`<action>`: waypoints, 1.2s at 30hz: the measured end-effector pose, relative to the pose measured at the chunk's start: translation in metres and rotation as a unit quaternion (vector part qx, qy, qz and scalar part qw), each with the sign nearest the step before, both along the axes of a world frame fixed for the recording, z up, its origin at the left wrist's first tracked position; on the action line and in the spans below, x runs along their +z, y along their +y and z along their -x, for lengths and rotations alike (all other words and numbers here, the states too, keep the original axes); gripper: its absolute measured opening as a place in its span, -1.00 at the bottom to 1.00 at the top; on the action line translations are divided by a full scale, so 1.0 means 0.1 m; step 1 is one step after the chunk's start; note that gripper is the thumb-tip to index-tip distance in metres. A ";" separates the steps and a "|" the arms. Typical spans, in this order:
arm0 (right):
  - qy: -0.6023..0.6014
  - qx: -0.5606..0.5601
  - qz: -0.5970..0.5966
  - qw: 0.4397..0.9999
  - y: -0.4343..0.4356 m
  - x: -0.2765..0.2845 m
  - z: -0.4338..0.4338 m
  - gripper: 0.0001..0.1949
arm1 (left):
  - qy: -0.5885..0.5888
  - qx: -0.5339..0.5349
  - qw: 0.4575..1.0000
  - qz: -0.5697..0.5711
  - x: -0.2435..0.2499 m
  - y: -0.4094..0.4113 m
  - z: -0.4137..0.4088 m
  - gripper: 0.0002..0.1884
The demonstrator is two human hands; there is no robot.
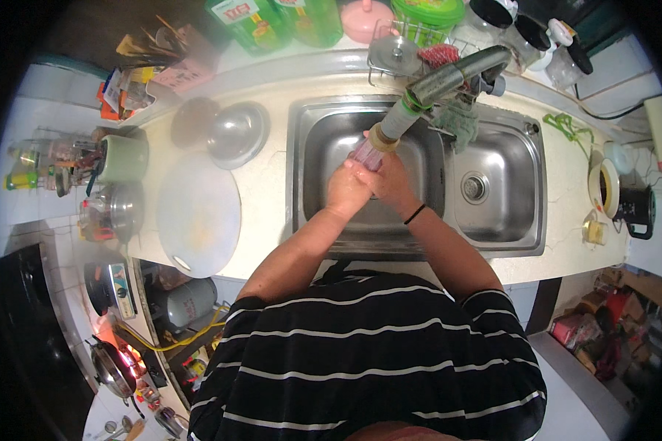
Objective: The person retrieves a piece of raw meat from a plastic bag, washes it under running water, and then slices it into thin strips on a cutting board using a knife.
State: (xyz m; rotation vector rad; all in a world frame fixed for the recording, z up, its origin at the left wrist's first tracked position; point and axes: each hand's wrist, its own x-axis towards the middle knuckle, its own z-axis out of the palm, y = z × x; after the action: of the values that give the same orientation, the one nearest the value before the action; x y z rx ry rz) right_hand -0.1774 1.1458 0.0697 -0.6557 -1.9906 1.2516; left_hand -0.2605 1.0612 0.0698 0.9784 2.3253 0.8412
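Observation:
Over the left basin of a double stainless steel sink (320, 160), my left hand (348, 190) and my right hand (391, 182) are pressed together under the faucet's spout. The faucet (447, 80) reaches down from the upper right, and its extension nozzle (400, 118) ends just above my fingers. Something pinkish and streaked, perhaps water running over the fingers, shows at the nozzle's mouth. My palms are turned inward, so whether anything lies between them is hidden. A black band circles my right wrist.
A round white cutting board (198, 215) and a metal bowl (238, 135) lie left of the sink. Behind it stand a wire rack holding a metal lid (395, 55), green bottles (309, 22) and jars. A green cloth (458, 124) hangs near the faucet. A pan (113, 366) sits lower left.

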 end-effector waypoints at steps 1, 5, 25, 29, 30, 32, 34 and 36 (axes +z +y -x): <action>-0.005 -0.007 0.061 0.998 0.06 -0.12 0.01 -0.55 | 0.013 -0.020 0.998 0.054 0.05 0.03 -0.01 -0.43; 0.013 -0.021 0.202 0.979 0.22 -0.44 0.06 -0.56 | 0.000 -0.049 0.998 -0.050 0.18 -0.03 -0.07 -0.46; 0.173 0.025 0.309 0.935 0.04 0.08 -0.10 -0.68 | -0.772 0.212 0.511 -0.313 -0.15 -0.24 0.16 -0.61; 0.103 0.071 0.356 0.926 -0.01 0.04 -0.27 -0.70 | -0.766 0.188 0.526 -0.318 0.28 -0.03 0.02 -0.48; 0.072 0.091 0.377 0.919 0.01 0.05 -0.32 -0.72 | -0.757 0.174 0.553 -0.303 0.25 -0.03 0.03 -0.48; 0.032 0.061 0.243 0.968 0.13 0.10 -0.42 -0.77 | -0.736 0.145 0.604 -0.270 0.12 -0.02 0.07 -0.47; -0.002 -0.015 0.010 1.000 0.33 0.27 -0.51 -0.81 | -0.724 0.133 0.627 -0.256 0.03 0.00 0.13 -0.48; -0.028 -0.130 -0.313 0.940 0.62 0.46 -0.57 -0.85 | -0.707 0.135 0.650 -0.244 0.02 0.00 0.13 -0.49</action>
State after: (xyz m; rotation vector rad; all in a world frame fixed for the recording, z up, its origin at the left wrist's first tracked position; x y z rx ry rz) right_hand -0.1205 1.2078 0.1158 -0.6028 -2.1040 0.3993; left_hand -0.2740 1.0610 0.0720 -0.0954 0.8177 1.5861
